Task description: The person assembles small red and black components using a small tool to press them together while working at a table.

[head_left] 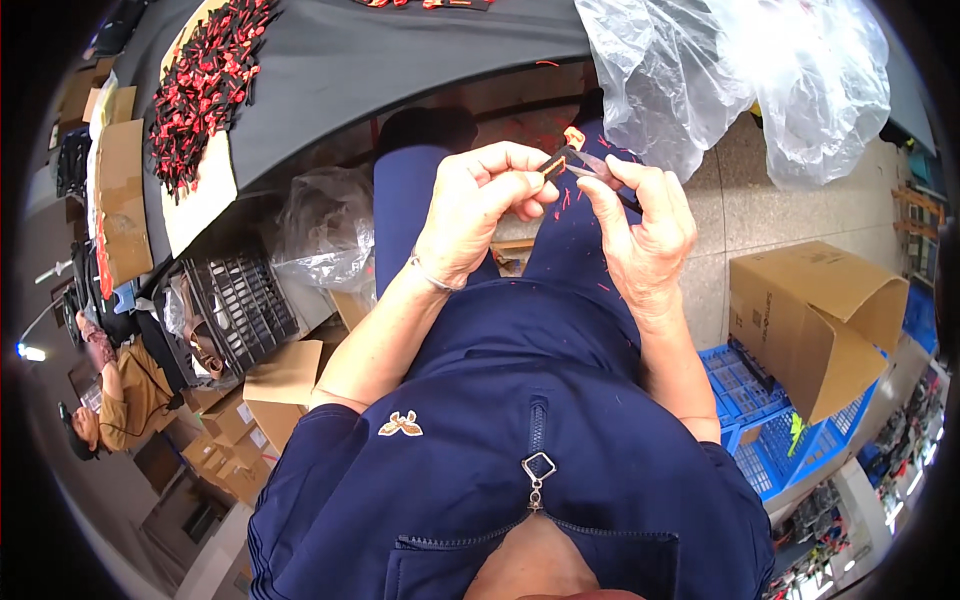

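Between the thumb and fingers of my left hand (pixel 465 210) is a small black fabric strip (pixel 551 165) with gold-coloured edges and an orange-red tuft (pixel 573 138) at its upper end. My right hand (pixel 648 235) is closed on small thread snips (pixel 588 166), their pointed metal blades directed left and right beside the strip. Whether the blades touch it I cannot tell. Both hands are over my lap, where short red thread scraps lie on the dark blue trousers (pixel 565 230).
A heap of black-and-red pieces (pixel 205 95) lies on the dark-covered table (pixel 400 50) at far left. Clear plastic bags (pixel 670 90) hang at far right. To the right, an open cardboard box (pixel 790 310) rests on a blue crate (pixel 745 385). Another person (pixel 125 390) is at far left.
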Demonstrator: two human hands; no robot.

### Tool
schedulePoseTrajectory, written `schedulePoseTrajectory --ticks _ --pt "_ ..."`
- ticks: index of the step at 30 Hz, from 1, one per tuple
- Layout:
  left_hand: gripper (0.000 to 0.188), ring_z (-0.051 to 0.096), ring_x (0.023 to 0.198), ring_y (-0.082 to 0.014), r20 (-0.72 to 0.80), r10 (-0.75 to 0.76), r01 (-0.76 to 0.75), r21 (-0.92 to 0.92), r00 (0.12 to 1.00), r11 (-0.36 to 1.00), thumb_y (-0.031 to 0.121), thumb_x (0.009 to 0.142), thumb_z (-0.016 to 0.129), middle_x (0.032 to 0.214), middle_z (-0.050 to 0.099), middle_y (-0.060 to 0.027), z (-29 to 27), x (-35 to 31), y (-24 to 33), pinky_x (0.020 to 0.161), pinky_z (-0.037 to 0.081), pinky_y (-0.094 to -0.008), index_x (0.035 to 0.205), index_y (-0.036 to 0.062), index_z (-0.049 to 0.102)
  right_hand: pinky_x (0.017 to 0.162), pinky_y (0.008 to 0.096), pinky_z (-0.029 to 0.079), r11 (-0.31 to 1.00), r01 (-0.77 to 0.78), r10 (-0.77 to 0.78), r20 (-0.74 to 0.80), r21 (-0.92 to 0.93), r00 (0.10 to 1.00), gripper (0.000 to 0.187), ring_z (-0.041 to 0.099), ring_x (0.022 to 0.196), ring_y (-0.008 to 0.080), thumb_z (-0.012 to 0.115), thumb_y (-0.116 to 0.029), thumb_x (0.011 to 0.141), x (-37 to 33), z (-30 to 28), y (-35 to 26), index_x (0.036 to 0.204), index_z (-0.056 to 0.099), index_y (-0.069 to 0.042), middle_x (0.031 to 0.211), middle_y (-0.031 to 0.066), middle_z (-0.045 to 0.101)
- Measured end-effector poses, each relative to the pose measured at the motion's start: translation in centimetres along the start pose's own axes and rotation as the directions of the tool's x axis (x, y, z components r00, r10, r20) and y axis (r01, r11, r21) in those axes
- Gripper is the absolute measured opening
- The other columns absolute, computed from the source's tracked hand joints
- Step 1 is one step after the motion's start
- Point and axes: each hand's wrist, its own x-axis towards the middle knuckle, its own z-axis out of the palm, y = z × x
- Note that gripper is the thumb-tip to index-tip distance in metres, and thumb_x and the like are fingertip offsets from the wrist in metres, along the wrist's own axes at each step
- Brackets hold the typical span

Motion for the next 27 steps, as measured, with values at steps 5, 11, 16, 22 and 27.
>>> schedulePoseTrajectory --ticks 5,11,16,22,27 --pt "0.017 0.059 0.064 -0.0074 0.011 -0.028 0.028 -0.006 1.000 1.000 0.007 0.084 0.061 0.079 0.067 -0.0066 -0.1 0.3 -0.3 0.062 0.049 -0.0192 0.099 0.0006 0.064 0.053 0.0301 0.044 1.000 0.001 -0.002 0.009 0.025 1.000 0.027 0.056 0.061 0.0196 0.080 -0.013 0.067 -0.2 0.2 0.5 0.088 0.064 -0.006 0.071 0.0039 0.061" --pt "0.016 0.058 0.063 -0.0073 0.022 -0.046 0.047 -0.002 0.999 0.999 0.007 0.083 0.061 0.078 0.067 -0.0062 -0.1 0.6 -0.4 0.061 0.048 -0.0193 0.098 0.0007 0.064 0.053 0.0300 0.045 0.999 -0.015 0.014 0.033 0.029 0.999 0.026 0.055 0.061 0.0192 0.080 -0.013 0.068 -0.3 0.3 0.8 0.087 0.064 -0.006 0.071 0.0039 0.062" --pt "0.016 0.058 0.063 -0.0071 0.031 -0.057 0.055 0.047 0.998 0.997 0.006 0.083 0.060 0.078 0.067 -0.0060 0.1 0.8 -0.1 0.061 0.048 -0.0190 0.097 0.0007 0.064 0.055 0.0306 0.046 0.990 -0.094 0.090 0.045 0.106 0.995 0.023 0.057 0.063 0.0188 0.079 -0.014 0.069 -0.2 0.2 0.9 0.085 0.065 -0.006 0.072 0.0034 0.062" --pt "0.017 0.058 0.063 -0.0068 0.030 -0.059 0.057 0.049 0.998 0.997 0.007 0.082 0.061 0.078 0.067 -0.0057 0.3 0.8 -0.2 0.061 0.048 -0.0188 0.097 0.0007 0.065 0.056 0.0306 0.047 0.993 -0.089 0.085 0.062 0.081 0.995 0.019 0.057 0.063 0.0192 0.078 -0.013 0.070 -0.1 -0.1 0.9 0.083 0.065 -0.006 0.073 0.0033 0.063" --pt "0.019 0.059 0.065 -0.0077 0.049 -0.078 0.076 0.050 0.996 0.996 0.007 0.083 0.061 0.080 0.067 -0.0064 0.9 0.6 -0.4 0.062 0.049 -0.0195 0.100 -0.0007 0.064 0.059 0.0254 0.046 0.898 -0.330 0.310 0.115 0.292 0.944 0.014 0.058 0.065 0.0130 0.075 -0.008 0.075 -0.6 0.1 1.3 0.083 0.064 -0.004 0.074 0.0032 0.062"
